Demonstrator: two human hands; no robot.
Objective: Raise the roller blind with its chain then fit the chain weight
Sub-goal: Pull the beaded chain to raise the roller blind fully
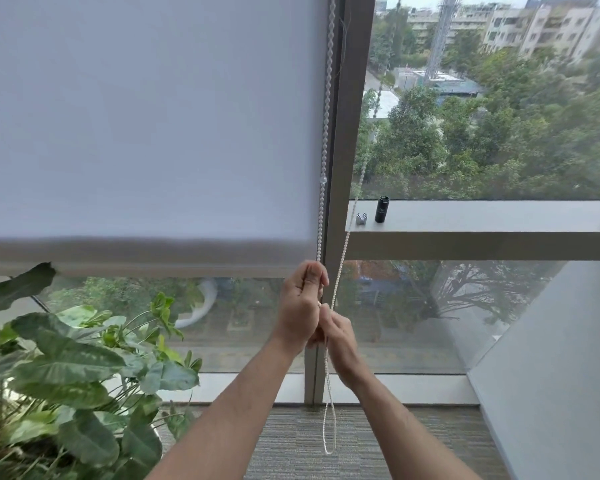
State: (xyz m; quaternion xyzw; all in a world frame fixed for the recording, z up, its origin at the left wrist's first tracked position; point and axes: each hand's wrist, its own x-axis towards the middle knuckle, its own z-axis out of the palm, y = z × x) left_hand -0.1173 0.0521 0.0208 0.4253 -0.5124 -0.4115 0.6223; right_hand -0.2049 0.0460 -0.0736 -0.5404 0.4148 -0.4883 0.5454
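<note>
A: The widest thing in shot is the roller blind (146,126), pale and drawn down over the left pane; its bottom bar (136,259) is seen level with the window ledge (499,216) on the right pane.

B: And below that bar a strip of bare glass is left, with a leafy plant (73,375) crowding the lower left corner.

A: Now the bead chain (324,143). One run is seen dropping along the blind's right edge, against the grey window frame (343,150); a second run is slanted just to the right of it.

B: The left hand (300,308) is closed into a fist on the run by the blind, right under the bar. The right hand (338,336) is set just beneath, touching the left, fingers pinched together on the chain.

A: Below both hands the chain's loop (329,431) is left dangling free above the carpet (361,445).

B: Smallest last: on the ledge a black cylinder (381,209) is stood upright, with a small silver piece (361,218) just to its left. Which of them is the chain weight cannot be told.
</note>
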